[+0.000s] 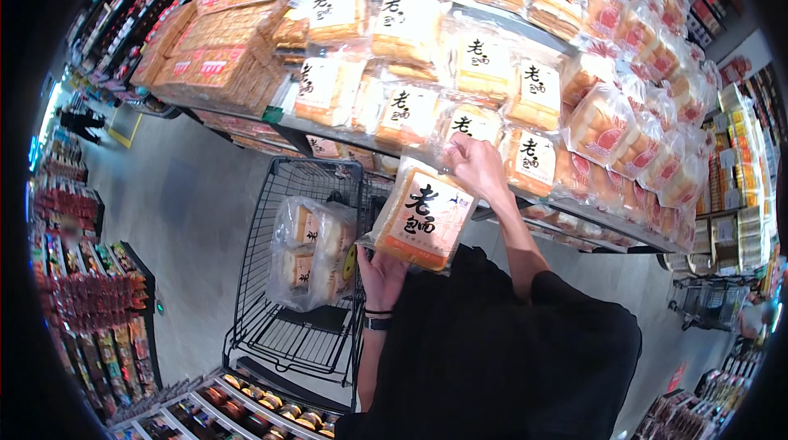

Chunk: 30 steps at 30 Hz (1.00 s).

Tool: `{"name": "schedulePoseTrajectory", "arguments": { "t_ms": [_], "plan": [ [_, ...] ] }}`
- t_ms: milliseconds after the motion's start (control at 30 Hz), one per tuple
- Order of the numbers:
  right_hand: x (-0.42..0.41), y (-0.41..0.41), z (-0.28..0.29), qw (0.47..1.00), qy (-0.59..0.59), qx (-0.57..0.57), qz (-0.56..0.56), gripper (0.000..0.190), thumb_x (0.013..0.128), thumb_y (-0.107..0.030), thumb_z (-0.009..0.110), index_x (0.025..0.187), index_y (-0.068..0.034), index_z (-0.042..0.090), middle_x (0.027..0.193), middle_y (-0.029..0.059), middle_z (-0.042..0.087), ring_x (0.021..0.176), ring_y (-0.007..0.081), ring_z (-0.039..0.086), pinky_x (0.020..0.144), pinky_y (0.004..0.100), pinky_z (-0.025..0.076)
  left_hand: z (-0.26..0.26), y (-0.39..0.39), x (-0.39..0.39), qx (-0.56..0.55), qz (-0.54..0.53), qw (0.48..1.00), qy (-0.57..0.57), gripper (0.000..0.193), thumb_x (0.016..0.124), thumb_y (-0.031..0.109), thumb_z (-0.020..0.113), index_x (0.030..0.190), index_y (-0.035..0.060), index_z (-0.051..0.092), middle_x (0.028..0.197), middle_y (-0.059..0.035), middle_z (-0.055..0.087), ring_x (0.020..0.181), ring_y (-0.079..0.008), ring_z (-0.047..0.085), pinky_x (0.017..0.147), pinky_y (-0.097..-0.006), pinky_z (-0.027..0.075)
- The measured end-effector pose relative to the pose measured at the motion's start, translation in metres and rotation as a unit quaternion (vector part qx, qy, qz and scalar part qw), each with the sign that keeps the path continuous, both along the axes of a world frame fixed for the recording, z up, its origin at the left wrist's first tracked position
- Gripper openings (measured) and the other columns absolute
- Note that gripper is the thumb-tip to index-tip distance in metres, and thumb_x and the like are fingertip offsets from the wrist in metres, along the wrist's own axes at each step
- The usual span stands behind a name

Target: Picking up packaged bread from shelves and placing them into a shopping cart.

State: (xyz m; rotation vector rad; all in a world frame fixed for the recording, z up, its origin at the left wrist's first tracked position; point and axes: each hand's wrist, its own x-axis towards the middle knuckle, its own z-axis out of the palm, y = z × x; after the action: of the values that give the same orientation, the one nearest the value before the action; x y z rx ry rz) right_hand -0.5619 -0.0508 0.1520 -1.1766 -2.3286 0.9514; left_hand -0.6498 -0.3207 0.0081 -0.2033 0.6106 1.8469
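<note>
A loaf of packaged bread in clear plastic wrap (pixel 425 218) is held between my two hands in front of my chest. My left hand (pixel 383 274) supports its lower edge from beneath. My right hand (pixel 477 163) is closed on the upper right part of the wrapper, beside the front edge of the bread display. Rows of similar bread packs (pixel 409 114) lie stacked just beyond my hands. To the left of the held loaf, a clear plastic bag with several bread packs (pixel 311 252) sits in a black wire shopping cart (pixel 252 255).
Boxed packs with red labels (pixel 228 40) are piled on the display's left part. Round-topped bagged loaves (pixel 600 123) fill its right part. Shelves of jars (pixel 271 403) stand below the cart, and snack racks (pixel 92 298) at the left. A distant person (pixel 83 123) is at the far left.
</note>
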Motion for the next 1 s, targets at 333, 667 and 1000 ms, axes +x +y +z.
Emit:
{"name": "schedulePoseTrajectory", "arguments": {
  "t_ms": [333,667,1000],
  "plan": [
    [0.074,0.112,0.000,0.999,0.010,0.020,-0.037,0.016,0.089,-0.017,0.058,0.089,-0.004,0.067,0.067,0.0216,0.064,0.070,0.0408,0.067,0.068,0.0503,0.051,0.007,0.120,0.070,0.055,-0.079,0.994,0.053,0.068,0.103,0.059,0.041,0.152,0.0111,0.039,0.154,-0.0090,0.046,0.145,-0.0256,0.036,0.117,-0.0502,0.030],
    [0.064,0.235,0.057,0.990,0.047,0.135,0.002,0.018,0.085,-0.016,0.054,0.086,-0.003,0.067,0.069,0.0244,0.064,0.073,0.0433,0.066,0.075,0.0515,0.052,0.037,0.272,0.077,0.026,-0.088,0.987,0.131,0.045,0.107,0.045,0.047,0.139,0.0144,0.050,0.133,0.0012,0.058,0.122,-0.0151,0.054,0.103,-0.0354,0.043],
    [-0.021,0.369,0.073,0.970,0.068,0.233,-0.002,0.021,0.083,-0.018,0.059,0.089,-0.006,0.075,0.087,0.0241,0.071,0.087,0.0417,0.070,0.081,0.0514,0.054,0.072,0.412,0.012,0.048,-0.070,0.978,0.192,0.063,0.104,0.058,0.042,0.143,0.0087,0.049,0.133,-0.0084,0.060,0.119,-0.0206,0.055,0.106,-0.0388,0.041]
  ]
}}
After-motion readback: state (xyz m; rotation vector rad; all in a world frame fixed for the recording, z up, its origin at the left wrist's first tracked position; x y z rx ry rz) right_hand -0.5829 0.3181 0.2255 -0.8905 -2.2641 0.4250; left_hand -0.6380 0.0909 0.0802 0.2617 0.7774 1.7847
